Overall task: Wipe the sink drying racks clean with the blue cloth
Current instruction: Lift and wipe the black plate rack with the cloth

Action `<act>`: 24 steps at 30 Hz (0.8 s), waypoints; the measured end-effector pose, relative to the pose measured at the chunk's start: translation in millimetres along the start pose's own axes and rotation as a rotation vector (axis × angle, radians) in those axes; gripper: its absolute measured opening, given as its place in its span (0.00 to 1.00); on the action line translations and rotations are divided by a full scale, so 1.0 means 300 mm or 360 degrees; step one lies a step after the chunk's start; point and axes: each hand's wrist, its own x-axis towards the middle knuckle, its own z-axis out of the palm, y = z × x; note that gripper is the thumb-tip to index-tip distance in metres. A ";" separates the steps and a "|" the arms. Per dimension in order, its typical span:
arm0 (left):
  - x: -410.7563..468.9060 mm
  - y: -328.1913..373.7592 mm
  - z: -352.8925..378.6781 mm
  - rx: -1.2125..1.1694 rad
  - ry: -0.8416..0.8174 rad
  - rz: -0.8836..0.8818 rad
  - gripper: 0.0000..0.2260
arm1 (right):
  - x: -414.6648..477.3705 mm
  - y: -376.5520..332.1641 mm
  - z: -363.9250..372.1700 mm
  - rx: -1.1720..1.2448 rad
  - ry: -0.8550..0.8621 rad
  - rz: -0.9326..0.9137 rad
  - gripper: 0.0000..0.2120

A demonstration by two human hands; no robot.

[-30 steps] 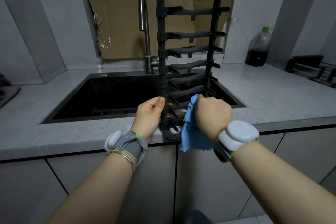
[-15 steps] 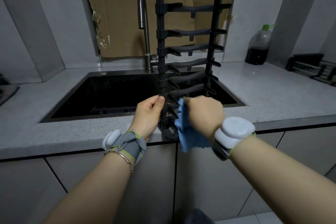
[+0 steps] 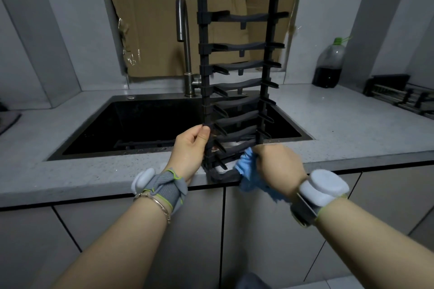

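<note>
A tall black drying rack (image 3: 239, 47) with many curved rungs stands upright, its foot resting on the counter's front edge by the sink. My left hand (image 3: 190, 148) grips the rack's left rail low down, thumb and fingers curled round it. My right hand (image 3: 277, 166) holds the bunched blue cloth (image 3: 249, 171) against the rack's bottom right corner. Part of the cloth hangs below my palm over the counter edge. The fingers of my right hand are hidden behind the cloth and rack.
A black sink (image 3: 145, 124) with a steel tap (image 3: 185, 44) lies behind the rack. Cardboard (image 3: 150, 21) covers the window. A bottle of dark liquid (image 3: 328, 65) stands at the back right, and a second black rack (image 3: 399, 94) lies on the grey counter (image 3: 352, 129) at the far right.
My right hand with the cloth has moved down and to the right, from the rack's lower rungs to its bottom right corner. The left hand keeps its grip on the left rail.
</note>
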 end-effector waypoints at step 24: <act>-0.010 0.002 0.025 0.0017 -0.0095 0.0090 0.09 | 0.145 0.041 0.031 0.0679 0.0320 0.0567 0.12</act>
